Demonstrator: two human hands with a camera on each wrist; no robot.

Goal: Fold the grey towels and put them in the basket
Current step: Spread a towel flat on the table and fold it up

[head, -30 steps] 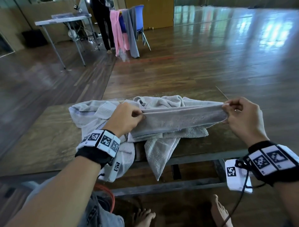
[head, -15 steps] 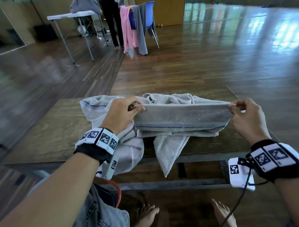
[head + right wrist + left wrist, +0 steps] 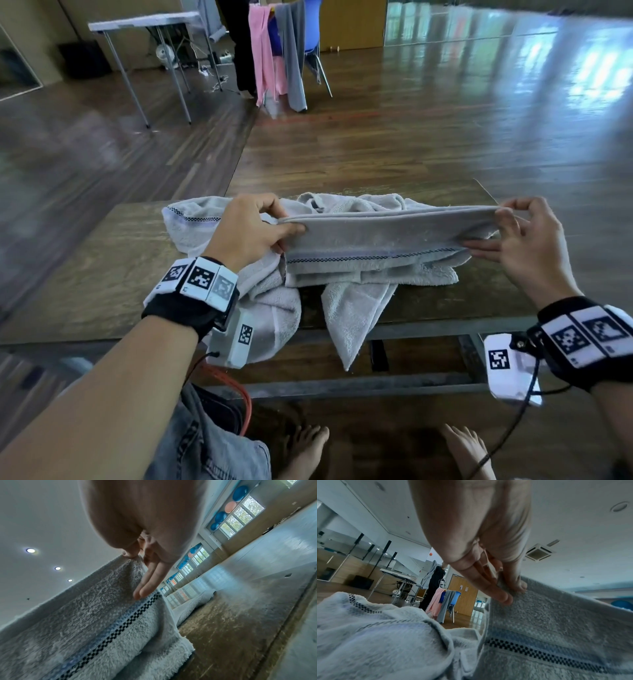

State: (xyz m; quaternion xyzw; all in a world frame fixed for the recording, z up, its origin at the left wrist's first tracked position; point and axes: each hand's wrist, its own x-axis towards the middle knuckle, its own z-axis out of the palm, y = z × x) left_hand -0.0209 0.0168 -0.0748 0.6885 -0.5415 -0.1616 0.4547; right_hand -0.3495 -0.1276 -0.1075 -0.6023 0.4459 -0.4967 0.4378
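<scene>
A grey towel (image 3: 383, 236) with a checked border stripe is stretched flat between both hands above the wooden table (image 3: 96, 274). My left hand (image 3: 253, 229) pinches its left top edge with thumb and fingers; the left wrist view shows the left hand (image 3: 508, 592) pinching the grey towel (image 3: 556, 622). My right hand (image 3: 513, 236) pinches the right top corner, its lower fingers lying straight along the stripe. The right wrist view shows the right hand (image 3: 137, 566) on the grey towel (image 3: 85, 608). More crumpled grey towels (image 3: 205, 222) lie underneath, one end hanging over the front edge. No basket is in view.
Beyond the table lies open wooden floor. At the back stands a white folding table (image 3: 144, 20) and a blue chair (image 3: 311, 31) draped with pink and grey cloths, with a person in black beside it. My bare feet (image 3: 308, 445) are under the table.
The towel has been raised and turned so its checked stripe faces me, now held wider and flatter. My right hand's lower fingers have straightened along the stripe. The head view has tilted slightly.
</scene>
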